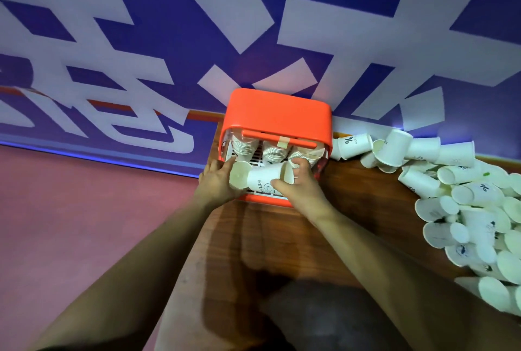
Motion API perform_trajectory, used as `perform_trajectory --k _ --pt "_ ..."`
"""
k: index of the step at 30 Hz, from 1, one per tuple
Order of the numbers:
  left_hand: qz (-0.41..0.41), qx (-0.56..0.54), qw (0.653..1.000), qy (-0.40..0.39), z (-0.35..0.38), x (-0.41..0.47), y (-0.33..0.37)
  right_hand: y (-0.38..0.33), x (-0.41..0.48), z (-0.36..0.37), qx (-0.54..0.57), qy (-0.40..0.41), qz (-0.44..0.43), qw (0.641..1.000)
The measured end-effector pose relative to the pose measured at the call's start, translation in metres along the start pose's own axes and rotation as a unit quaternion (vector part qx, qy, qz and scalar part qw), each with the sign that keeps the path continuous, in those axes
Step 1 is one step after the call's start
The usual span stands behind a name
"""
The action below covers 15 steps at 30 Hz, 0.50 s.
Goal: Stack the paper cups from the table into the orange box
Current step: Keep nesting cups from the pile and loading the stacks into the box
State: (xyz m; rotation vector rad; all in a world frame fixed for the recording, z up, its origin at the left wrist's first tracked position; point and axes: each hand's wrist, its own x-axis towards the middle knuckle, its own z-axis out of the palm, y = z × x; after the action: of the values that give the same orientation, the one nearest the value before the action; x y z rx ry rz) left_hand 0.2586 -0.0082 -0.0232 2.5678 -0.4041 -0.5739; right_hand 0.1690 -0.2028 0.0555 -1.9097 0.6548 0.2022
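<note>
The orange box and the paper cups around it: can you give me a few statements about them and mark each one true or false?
1. The left hand and the right hand together hold a white paper cup lying on its side at the orange plastic box. True.
2. The box has no cups in it yet. False: several stacks of cups already show inside it.
3. A loose pile of white paper cups lies to the right of the box on the brown wooden table. True.
4. The box stands on the pink floor. False: it stands on the table, at its far edge.
</note>
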Motion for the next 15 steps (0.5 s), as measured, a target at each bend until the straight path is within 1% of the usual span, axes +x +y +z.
perform_trajectory --k 2,4,7,9,12,15 --pt "0.013 -0.031 0.999 0.001 -0.004 -0.005 -0.006 -0.002 0.001 0.008 -0.018 0.02 -0.032 0.999" --pt "0.006 -0.115 0.993 0.025 -0.01 -0.011 -0.017 -0.006 0.005 0.019 -0.03 0.029 -0.083 0.996" --pt "-0.013 -0.26 0.963 0.066 -0.023 -0.019 -0.021 -0.01 0.01 0.033 -0.077 0.02 -0.164 0.983" --pt "-0.017 -0.319 0.945 0.072 -0.028 -0.023 -0.018 -0.01 0.014 0.042 -0.118 0.019 -0.194 0.974" --pt "-0.009 -0.365 0.93 0.046 -0.028 -0.023 -0.017 -0.009 0.024 0.057 -0.199 0.01 -0.219 0.955" --pt "-0.025 -0.374 0.927 0.026 -0.024 -0.021 -0.017 -0.012 0.031 0.065 -0.237 -0.029 -0.196 0.951"
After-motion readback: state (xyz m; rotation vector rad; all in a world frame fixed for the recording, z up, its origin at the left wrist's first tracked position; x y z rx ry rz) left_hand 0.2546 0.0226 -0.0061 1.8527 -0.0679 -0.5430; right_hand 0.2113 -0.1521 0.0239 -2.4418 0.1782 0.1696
